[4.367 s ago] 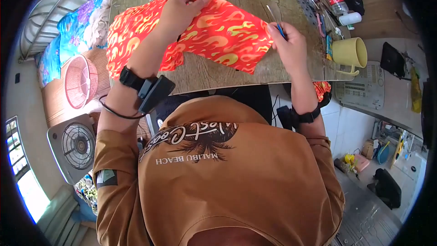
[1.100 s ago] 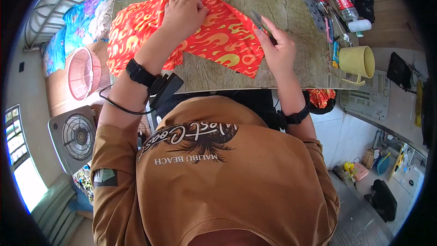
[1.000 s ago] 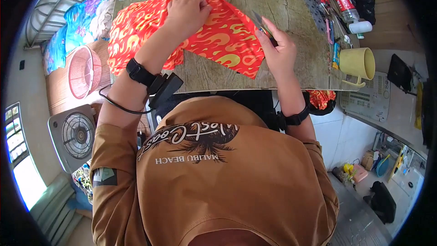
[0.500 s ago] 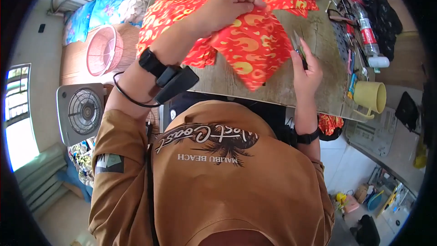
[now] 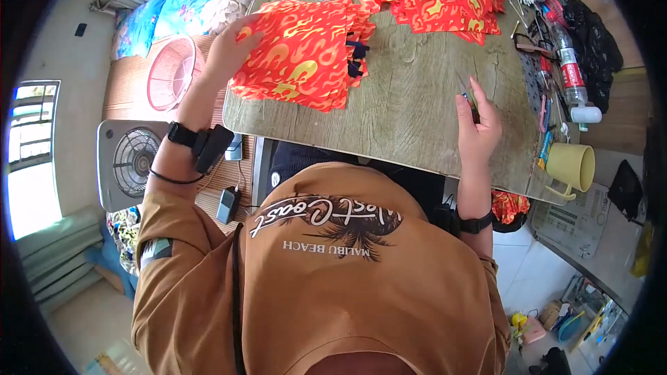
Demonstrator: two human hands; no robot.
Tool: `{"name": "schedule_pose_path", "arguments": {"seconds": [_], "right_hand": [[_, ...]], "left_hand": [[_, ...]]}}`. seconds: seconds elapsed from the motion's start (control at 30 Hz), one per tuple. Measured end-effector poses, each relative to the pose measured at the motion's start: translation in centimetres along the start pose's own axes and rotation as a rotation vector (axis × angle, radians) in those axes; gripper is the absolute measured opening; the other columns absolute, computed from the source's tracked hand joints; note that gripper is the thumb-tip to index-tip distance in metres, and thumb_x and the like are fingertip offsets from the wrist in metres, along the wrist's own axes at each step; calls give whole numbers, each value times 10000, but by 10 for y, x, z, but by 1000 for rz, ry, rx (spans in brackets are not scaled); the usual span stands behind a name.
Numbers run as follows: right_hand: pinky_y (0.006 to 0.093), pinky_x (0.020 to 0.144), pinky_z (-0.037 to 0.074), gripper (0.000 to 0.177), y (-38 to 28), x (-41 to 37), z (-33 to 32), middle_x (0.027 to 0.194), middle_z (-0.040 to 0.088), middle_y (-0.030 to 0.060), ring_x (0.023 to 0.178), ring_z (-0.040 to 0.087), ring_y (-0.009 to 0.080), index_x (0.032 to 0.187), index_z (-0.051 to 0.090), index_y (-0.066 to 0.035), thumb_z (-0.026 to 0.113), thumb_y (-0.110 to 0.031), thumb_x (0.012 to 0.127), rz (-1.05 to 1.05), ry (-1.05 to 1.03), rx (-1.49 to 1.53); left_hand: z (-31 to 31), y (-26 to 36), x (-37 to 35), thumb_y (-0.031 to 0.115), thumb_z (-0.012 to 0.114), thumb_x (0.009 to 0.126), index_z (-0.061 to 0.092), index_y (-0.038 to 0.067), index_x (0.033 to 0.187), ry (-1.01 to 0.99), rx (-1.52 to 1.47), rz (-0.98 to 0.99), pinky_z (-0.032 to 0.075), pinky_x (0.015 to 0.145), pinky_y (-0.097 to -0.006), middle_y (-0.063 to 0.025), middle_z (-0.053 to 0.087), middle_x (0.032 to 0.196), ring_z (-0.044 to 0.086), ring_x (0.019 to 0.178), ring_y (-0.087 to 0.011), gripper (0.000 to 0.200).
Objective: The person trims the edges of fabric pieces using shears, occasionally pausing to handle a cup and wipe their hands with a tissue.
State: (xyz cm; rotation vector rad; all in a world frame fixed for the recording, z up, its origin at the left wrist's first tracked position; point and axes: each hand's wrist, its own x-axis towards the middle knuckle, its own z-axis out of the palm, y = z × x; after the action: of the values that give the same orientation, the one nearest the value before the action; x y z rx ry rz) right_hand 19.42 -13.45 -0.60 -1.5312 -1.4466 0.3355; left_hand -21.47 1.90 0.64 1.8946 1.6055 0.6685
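Observation:
A pile of red flame-print cloth pieces point(image 5: 299, 55) lies on the left of the table, dark navy bits showing along its right edge. At the pile's left edge, my left hand point(image 5: 233, 47) has its fingers bent on the top cloth piece, seeming to pinch it. My right hand point(image 5: 481, 128) is closed around small scissors point(image 5: 465, 89), blades pointing away from me, above the table's right side. Another pile of the same cloth point(image 5: 445, 0) lies at the far side.
Along the table's right edge are glasses point(image 5: 533, 45), a plastic bottle point(image 5: 571, 73), pens and a yellow mug point(image 5: 570, 167). A black bag point(image 5: 594, 45) lies beyond. To the left are a pink basket point(image 5: 174, 73) and a fan point(image 5: 132, 160).
My left hand has moved left with the raised cloth piece, which now lies flat on the left pile. My right hand keeps the scissors and has barely moved.

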Motion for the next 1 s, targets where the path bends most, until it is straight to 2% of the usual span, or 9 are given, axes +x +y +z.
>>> {"name": "schedule_pose_path", "arguments": {"seconds": [0.2,0.37,0.47,0.5,0.6,0.7,0.8,0.87,1.0], "right_hand": [[203,689,420,370,2,0,2,863,616,20,709,509,58,1166,594,-56,665,-124,809,-15,4,10],[201,674,415,373,-5,0,1,827,602,5,703,500,57,1163,597,-63,672,-122,802,2,-10,5],[205,661,415,367,-4,-1,3,816,606,10,695,502,62,1154,603,-67,677,-126,799,31,-19,38],[207,654,416,364,-3,-2,1,810,608,12,691,504,65,1150,606,-69,680,-128,798,46,-22,52],[215,646,422,362,-4,-1,2,808,612,22,683,512,77,1143,610,-71,684,-134,794,-12,17,53],[223,643,429,364,-8,-1,3,811,613,32,676,520,90,1139,612,-75,689,-135,788,-25,24,43],[231,647,439,373,-10,-2,1,818,613,41,672,529,103,1139,613,-82,696,-129,779,2,6,13],[232,637,436,383,-11,-2,1,809,605,44,671,527,107,1139,614,-91,704,-127,768,2,-13,15],[236,606,422,395,-16,1,6,766,581,42,648,509,110,1137,615,-102,714,-127,756,-8,-18,80]], "left_hand": [[-3,14,-6,352,663,781,491,146,1265,39,257,99,426,913,-360,-171,566,1181,528,1114,-319,553],[-11,8,-1,356,687,758,468,139,1279,26,330,132,417,926,-350,-176,559,1187,518,1129,-315,606],[-16,16,8,309,691,757,520,107,1221,84,783,190,422,916,-339,-179,568,1167,533,1101,-319,534],[-13,25,16,309,691,757,520,107,1221,85,775,207,422,916,-339,-179,568,1167,533,1101,-319,534],[4,68,40,245,672,769,605,86,1097,124,266,474,436,889,-338,-152,601,1100,562,1047,-295,370],[55,118,54,185,645,778,653,67,968,9,59,526,446,864,-348,-121,623,1033,582,975,-282,224],[101,150,73,163,621,807,627,100,1041,-110,154,669,456,857,-345,-94,616,1051,582,953,-270,242],[131,163,90,155,614,805,621,114,1052,-91,170,869,447,885,-361,-96,604,1073,560,998,-267,250],[160,191,111,200,613,810,593,137,1115,53,245,939,412,938,-391,-81,565,1162,513,1078,-270,311]]}}
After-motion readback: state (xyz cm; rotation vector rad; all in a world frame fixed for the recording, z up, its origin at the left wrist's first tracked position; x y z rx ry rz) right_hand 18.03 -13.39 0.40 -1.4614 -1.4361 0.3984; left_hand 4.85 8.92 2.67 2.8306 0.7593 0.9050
